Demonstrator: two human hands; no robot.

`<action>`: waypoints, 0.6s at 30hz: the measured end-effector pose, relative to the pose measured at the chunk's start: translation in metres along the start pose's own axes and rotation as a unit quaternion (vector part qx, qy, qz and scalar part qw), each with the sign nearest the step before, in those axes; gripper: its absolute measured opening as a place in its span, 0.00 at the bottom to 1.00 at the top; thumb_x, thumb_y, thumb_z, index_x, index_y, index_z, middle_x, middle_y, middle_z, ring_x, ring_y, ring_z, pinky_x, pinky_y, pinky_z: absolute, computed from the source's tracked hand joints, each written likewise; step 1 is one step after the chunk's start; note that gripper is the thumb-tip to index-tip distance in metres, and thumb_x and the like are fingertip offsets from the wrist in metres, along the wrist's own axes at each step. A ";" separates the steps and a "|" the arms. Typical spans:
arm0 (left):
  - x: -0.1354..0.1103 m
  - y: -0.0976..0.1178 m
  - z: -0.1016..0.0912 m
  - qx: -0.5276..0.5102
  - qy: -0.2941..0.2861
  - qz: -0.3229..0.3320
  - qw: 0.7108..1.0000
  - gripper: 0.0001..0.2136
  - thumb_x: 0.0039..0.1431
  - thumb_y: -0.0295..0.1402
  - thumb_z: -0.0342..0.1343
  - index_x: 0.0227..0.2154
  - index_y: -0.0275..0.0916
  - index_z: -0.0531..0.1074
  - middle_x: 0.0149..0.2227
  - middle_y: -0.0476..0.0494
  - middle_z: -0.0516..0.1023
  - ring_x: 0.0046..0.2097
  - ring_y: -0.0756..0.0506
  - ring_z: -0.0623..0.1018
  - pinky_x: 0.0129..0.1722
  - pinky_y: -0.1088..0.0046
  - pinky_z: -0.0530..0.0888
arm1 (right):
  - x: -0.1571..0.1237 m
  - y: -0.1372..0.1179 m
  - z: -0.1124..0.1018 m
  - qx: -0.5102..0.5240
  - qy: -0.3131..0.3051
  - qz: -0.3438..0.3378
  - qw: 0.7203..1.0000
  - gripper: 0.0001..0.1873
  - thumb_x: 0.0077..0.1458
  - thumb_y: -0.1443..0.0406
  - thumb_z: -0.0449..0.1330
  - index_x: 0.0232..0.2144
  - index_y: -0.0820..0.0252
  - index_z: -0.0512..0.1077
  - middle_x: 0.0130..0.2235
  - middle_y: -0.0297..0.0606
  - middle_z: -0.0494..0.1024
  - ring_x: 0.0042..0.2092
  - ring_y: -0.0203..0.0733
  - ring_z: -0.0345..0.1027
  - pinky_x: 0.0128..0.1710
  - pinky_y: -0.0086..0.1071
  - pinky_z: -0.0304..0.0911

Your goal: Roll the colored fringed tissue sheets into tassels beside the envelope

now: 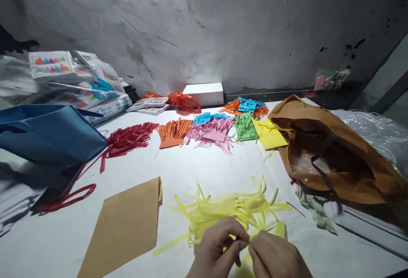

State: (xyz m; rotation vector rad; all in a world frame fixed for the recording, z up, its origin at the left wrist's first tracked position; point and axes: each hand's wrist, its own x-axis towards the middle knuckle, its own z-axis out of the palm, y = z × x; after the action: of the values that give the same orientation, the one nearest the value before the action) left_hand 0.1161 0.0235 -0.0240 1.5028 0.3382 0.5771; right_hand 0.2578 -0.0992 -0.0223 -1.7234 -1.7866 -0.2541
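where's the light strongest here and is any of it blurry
Head view: the light pools brightest on the white table before the white box, while the corners fall dark; the blue bag and left edge smear softly; the yellow paper strips pinched by the left hand and right hand look sharp but slightly washed out.

Left hand [219, 246] and right hand [276, 254] pinching yellow fringed paper [223, 210], brown envelope [127, 222] beside

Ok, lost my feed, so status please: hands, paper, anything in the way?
Left hand and right hand both pinching the yellow fringed paper. Paper bunched on the white table. Tan sheet close on its left; brown bag off right.
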 end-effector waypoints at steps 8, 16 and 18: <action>-0.010 0.006 -0.006 0.027 -0.035 0.011 0.999 0.09 0.66 0.37 0.57 0.34 0.38 0.78 0.32 0.43 0.73 0.27 0.52 0.73 0.24 0.80 0.76 | -0.002 -0.003 -0.001 0.049 -0.033 0.012 0.998 0.11 0.62 0.72 0.51 0.28 0.55 0.63 0.25 0.28 0.69 0.26 0.32 0.65 0.26 0.27 0.56; -0.016 0.011 -0.011 0.121 -0.053 0.039 0.990 0.08 0.66 0.35 0.56 0.34 0.38 0.78 0.30 0.42 0.78 0.26 0.51 0.75 0.27 0.78 0.74 | -0.009 -0.010 0.005 0.043 -0.029 0.015 0.999 0.12 0.64 0.71 0.50 0.27 0.55 0.62 0.25 0.28 0.70 0.26 0.34 0.65 0.27 0.28 0.58; -0.016 0.012 -0.011 0.133 -0.051 0.048 0.989 0.07 0.66 0.33 0.56 0.35 0.38 0.78 0.31 0.41 0.79 0.26 0.50 0.76 0.27 0.78 0.74 | -0.011 -0.012 0.007 0.056 -0.028 0.013 0.998 0.14 0.66 0.69 0.49 0.27 0.55 0.63 0.24 0.28 0.70 0.26 0.34 0.65 0.27 0.28 0.58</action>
State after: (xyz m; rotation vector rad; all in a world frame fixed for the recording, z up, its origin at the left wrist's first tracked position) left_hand 0.0952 0.0232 -0.0148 1.8079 0.2725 0.5441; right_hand 0.2438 -0.1065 -0.0303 -1.6882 -1.7809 -0.0930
